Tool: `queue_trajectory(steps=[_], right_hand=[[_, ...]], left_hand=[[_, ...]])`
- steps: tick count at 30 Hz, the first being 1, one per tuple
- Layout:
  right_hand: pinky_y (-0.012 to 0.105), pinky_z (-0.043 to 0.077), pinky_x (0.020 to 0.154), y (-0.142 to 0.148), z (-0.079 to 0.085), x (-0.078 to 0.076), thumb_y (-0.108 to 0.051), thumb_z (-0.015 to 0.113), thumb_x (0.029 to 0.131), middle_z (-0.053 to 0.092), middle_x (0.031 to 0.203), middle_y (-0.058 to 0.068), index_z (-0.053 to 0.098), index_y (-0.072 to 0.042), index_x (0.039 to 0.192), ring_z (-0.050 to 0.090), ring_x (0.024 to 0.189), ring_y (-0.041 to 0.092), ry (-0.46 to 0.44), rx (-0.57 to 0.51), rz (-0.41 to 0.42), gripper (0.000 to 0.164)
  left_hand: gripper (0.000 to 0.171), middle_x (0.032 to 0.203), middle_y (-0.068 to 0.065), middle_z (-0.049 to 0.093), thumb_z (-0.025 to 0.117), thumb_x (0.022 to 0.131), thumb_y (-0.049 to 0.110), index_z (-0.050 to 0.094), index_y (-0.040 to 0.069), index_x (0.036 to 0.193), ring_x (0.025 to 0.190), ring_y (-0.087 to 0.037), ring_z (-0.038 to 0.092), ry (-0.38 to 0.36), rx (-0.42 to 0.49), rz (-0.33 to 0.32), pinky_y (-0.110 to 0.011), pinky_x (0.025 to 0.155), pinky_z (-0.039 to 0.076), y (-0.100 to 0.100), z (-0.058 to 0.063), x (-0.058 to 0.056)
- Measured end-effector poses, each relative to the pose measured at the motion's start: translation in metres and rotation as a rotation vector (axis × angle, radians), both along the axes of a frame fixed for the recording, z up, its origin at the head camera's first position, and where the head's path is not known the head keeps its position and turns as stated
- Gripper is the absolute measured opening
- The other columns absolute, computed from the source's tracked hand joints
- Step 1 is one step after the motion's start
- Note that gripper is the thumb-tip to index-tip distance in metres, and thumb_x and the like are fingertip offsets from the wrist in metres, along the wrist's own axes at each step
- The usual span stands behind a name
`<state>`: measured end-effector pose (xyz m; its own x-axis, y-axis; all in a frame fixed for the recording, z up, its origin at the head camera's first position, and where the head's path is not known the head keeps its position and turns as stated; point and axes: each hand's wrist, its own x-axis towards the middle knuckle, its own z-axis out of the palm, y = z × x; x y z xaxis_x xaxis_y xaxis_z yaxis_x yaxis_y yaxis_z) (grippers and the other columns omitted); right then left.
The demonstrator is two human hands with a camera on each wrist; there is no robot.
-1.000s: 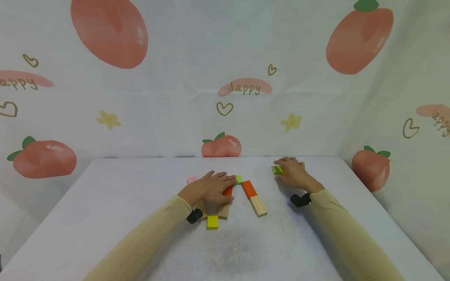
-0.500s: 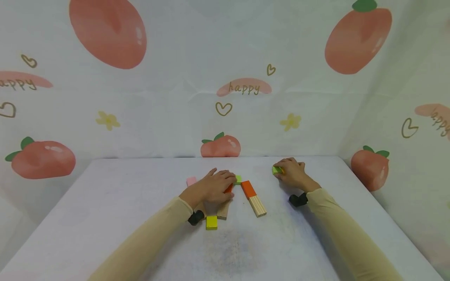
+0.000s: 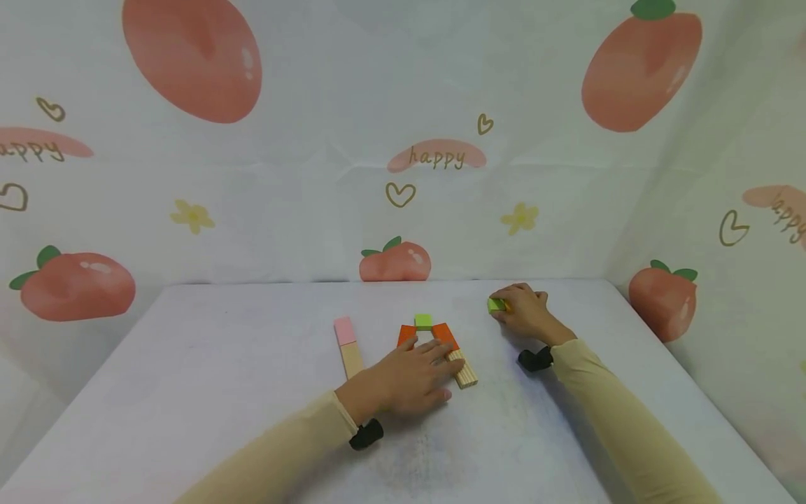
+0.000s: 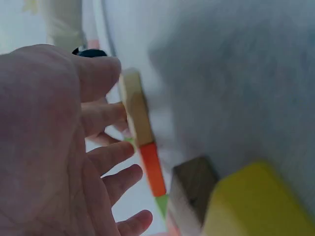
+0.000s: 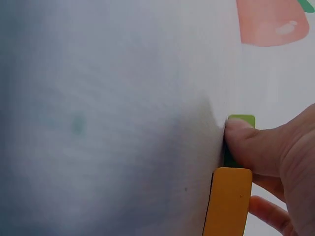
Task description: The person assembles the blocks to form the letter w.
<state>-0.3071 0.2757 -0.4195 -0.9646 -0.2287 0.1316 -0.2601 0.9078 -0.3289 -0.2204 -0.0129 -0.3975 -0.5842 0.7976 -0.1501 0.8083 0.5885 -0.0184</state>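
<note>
Left hand [image 3: 412, 378] is shifting toward five o'clock, fingers loosely spread near the striped block [image 3: 467, 378], exposing more red block [image 3: 406, 332] at its twelve; right hand [image 3: 527, 312] is pinching green block [image 3: 495, 305] at its two.

two hands [image 3: 406, 378] [image 3: 525, 310], at least nine blocks [image 3: 423, 322], including two orange-red blocks [image 3: 445, 336], one pink block [image 3: 344, 330]

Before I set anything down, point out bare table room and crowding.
Bare table lies left of the pink block, in front between the left sleeve and right sleeve, and beyond it to the right edge. Mid-table is crowded with the left hand, orange blocks and a striped block. Farther right, the right hand holds a green block.
</note>
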Motion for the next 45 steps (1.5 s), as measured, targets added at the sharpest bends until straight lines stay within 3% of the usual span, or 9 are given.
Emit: queue_trajectory(steps=[6, 12, 17, 22, 38, 42, 45], right_hand=[[0.064, 0.032, 0.092, -0.002, 0.004, 0.023, -0.017, 0.080, 0.087, 0.065, 0.118, 0.018, 0.073, -0.002, 0.116, 0.053, 0.115, 0.040, 0.038, -0.085, 0.093, 0.033], [0.041, 0.051, 0.088, -0.002, 0.008, 0.062, -0.023, 0.085, 0.083, 0.069, 0.102, -0.006, 0.074, -0.011, 0.111, 0.061, 0.095, 0.017, -0.163, -0.278, 0.358, 0.032], [0.029, 0.052, 0.085, -0.002, 0.004, 0.085, -0.029, 0.088, 0.081, 0.069, 0.100, -0.012, 0.073, -0.020, 0.105, 0.061, 0.092, 0.012, -0.291, -0.330, 0.485, 0.030], [0.028, 0.052, 0.084, -0.008, 0.000, 0.094, -0.033, 0.088, 0.079, 0.068, 0.097, -0.013, 0.075, -0.021, 0.103, 0.061, 0.091, 0.010, -0.280, -0.334, 0.499, 0.030], [0.029, 0.051, 0.085, -0.014, 0.002, 0.096, -0.033, 0.090, 0.077, 0.068, 0.097, -0.015, 0.078, -0.020, 0.105, 0.060, 0.092, 0.007, -0.285, -0.290, 0.445, 0.033], [0.030, 0.051, 0.088, -0.009, 0.003, 0.092, -0.036, 0.089, 0.078, 0.069, 0.102, -0.013, 0.077, -0.020, 0.110, 0.060, 0.095, 0.010, -0.289, -0.298, 0.464, 0.037], [0.035, 0.051, 0.088, 0.001, 0.009, 0.080, -0.034, 0.087, 0.081, 0.070, 0.106, -0.007, 0.076, -0.016, 0.114, 0.061, 0.097, 0.017, -0.248, -0.300, 0.438, 0.040]], left_hand=[[0.059, 0.166, 0.001, 0.026, 0.045, 0.107, 0.049, 0.032, 0.030, 0.161, 0.149, -0.017, 0.031, 0.008, -0.051, 0.005, -0.047, 0.120, 0.026, 0.003, -0.004, 0.006], [0.058, 0.165, 0.002, 0.030, 0.047, 0.106, 0.049, 0.036, 0.029, 0.159, 0.149, -0.018, 0.031, 0.007, -0.045, -0.004, -0.048, 0.120, 0.027, 0.003, -0.002, 0.005], [0.057, 0.164, 0.002, 0.031, 0.047, 0.106, 0.048, 0.037, 0.029, 0.159, 0.150, -0.018, 0.031, 0.005, -0.049, -0.005, -0.047, 0.120, 0.027, 0.004, -0.001, 0.003], [0.056, 0.164, 0.002, 0.033, 0.046, 0.106, 0.048, 0.039, 0.029, 0.158, 0.149, -0.019, 0.031, 0.027, -0.055, -0.014, -0.048, 0.120, 0.027, 0.004, -0.001, 0.001], [0.055, 0.163, 0.003, 0.033, 0.048, 0.105, 0.047, 0.040, 0.030, 0.157, 0.149, -0.018, 0.032, 0.011, -0.047, 0.003, -0.048, 0.119, 0.027, 0.005, 0.003, 0.004], [0.055, 0.163, 0.003, 0.033, 0.048, 0.106, 0.047, 0.040, 0.030, 0.157, 0.149, -0.018, 0.031, 0.011, -0.046, 0.000, -0.048, 0.119, 0.028, 0.005, 0.002, 0.004], [0.055, 0.163, 0.003, 0.033, 0.047, 0.106, 0.046, 0.039, 0.030, 0.158, 0.150, -0.019, 0.031, 0.007, -0.043, -0.002, -0.048, 0.120, 0.027, 0.004, 0.002, 0.003]])
